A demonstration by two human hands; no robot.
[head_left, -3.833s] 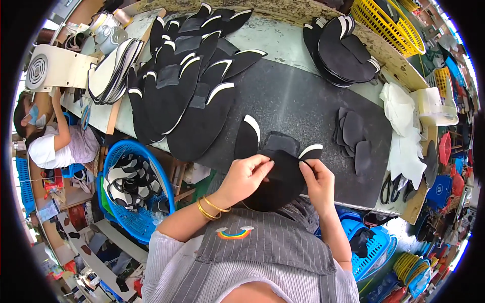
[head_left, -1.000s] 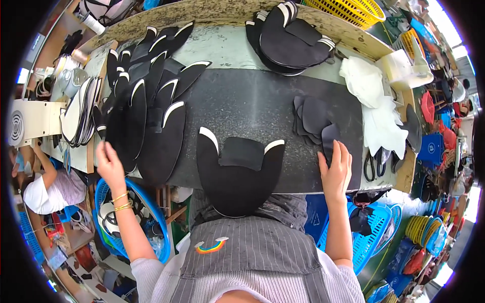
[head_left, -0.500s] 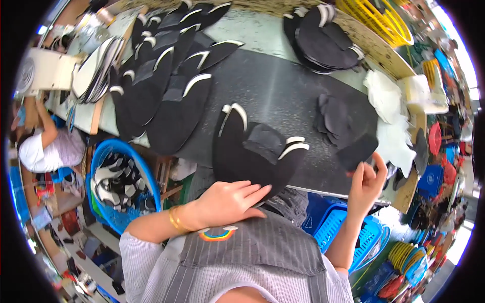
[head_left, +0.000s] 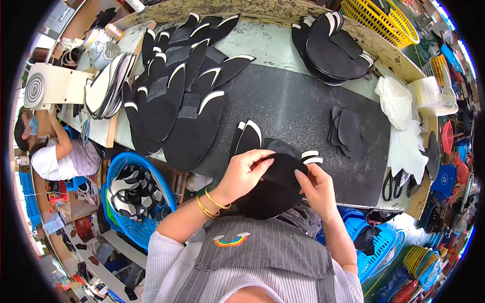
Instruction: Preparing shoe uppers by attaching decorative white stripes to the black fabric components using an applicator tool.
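My left hand (head_left: 246, 174) and my right hand (head_left: 317, 188) pinch opposite sides of a small black fabric patch (head_left: 284, 167). They hold it above a black curved shoe-upper piece (head_left: 262, 202) with white-edged tips at the table's near edge. A grey-black patch (head_left: 280, 147) shows on that piece, partly covered by what I hold. To the right lies a small pile of similar black patches (head_left: 346, 132). Several black pieces with white edges (head_left: 194, 139) overlap on the left of the table. Another stack of them (head_left: 333, 55) lies at the far right.
White sheets (head_left: 399, 108) and scissors (head_left: 391, 186) lie at the table's right. A wooden board (head_left: 227, 11) edges the far side. Blue baskets stand below, one left (head_left: 108, 202) and one right (head_left: 381, 250). A co-worker (head_left: 63, 151) sits at far left near a white machine (head_left: 53, 86).
My right hand has brought a black patch leftward from beside the pile. My left hand has lifted off the shoe-upper piece and grips the patch's other side. The view has shifted slightly.
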